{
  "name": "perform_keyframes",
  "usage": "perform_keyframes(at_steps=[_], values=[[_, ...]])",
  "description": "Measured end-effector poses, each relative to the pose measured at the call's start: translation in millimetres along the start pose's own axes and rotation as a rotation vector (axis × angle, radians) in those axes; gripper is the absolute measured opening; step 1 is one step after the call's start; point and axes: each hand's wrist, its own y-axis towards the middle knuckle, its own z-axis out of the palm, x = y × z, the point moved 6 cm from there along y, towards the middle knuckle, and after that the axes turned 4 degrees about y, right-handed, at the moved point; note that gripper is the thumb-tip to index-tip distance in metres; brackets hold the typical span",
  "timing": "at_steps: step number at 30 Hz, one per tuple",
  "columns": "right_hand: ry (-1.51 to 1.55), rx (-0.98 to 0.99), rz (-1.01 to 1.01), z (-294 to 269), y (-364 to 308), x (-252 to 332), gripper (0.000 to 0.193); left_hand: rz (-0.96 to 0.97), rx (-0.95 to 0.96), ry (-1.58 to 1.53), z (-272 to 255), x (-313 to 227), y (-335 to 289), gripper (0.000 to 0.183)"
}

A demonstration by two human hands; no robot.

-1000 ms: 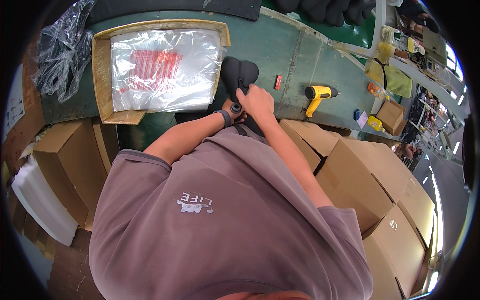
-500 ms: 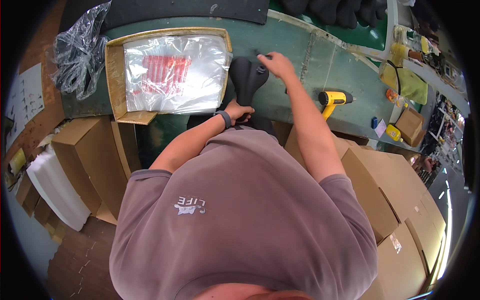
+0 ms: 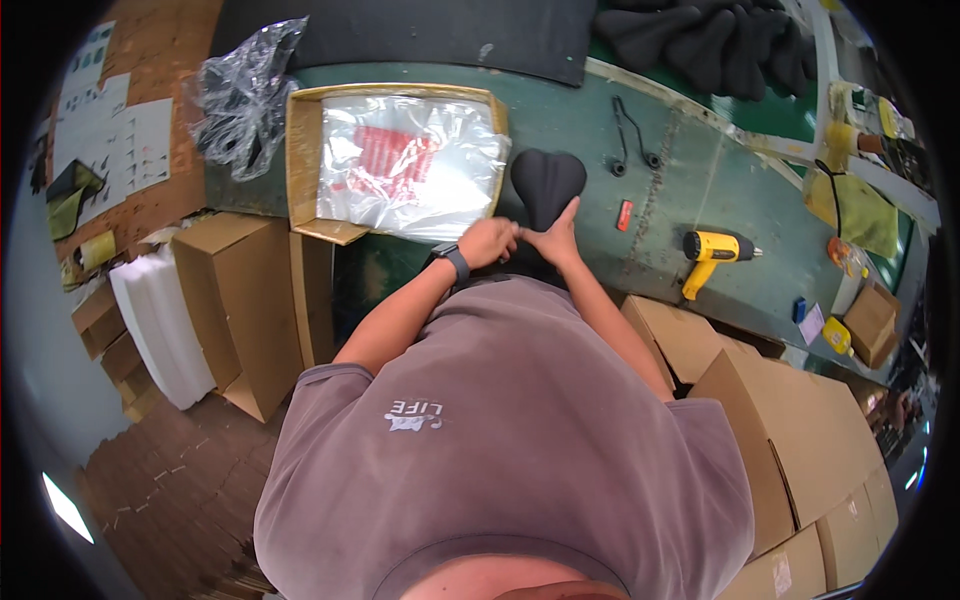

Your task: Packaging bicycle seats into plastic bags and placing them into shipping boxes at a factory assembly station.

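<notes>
Since half a second ago the right hand (image 3: 556,238) has drawn back to meet the left hand (image 3: 487,242), both pinching the near end of the black saddle (image 3: 547,184) on the green bench (image 3: 690,190). Just left, a shallow cardboard tray (image 3: 303,160) holds clear plastic bags (image 3: 410,165). The saddle's narrow end is hidden under the fingers; a yellow heat gun (image 3: 708,255) lies well to the right.
</notes>
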Motion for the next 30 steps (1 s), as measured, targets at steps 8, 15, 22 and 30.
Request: perform_keyframes(at_steps=[8, 15, 22, 30], values=[[0.103, 0.017, -0.076, -44.2, -28.3, -10.6, 0.105, 0.125, -0.656, 0.55, -125.3, 43.4, 3.8, 0.023], [1.203, 0.206, 0.567, 2.6, -119.1, -39.9, 0.052, 0.349, -0.838, 0.499, -123.4, 72.3, -0.7, 0.02], [0.75, -0.042, 0.338, 55.8, -121.8, -9.4, 0.106, 0.505, -0.636, 0.618, -126.7, 55.6, 7.4, 0.025], [1.3, 0.141, 0.177, 45.2, -193.9, 101.9, 0.046, 0.467, -0.502, 0.195, -175.0, 91.9, -6.1, 0.029]])
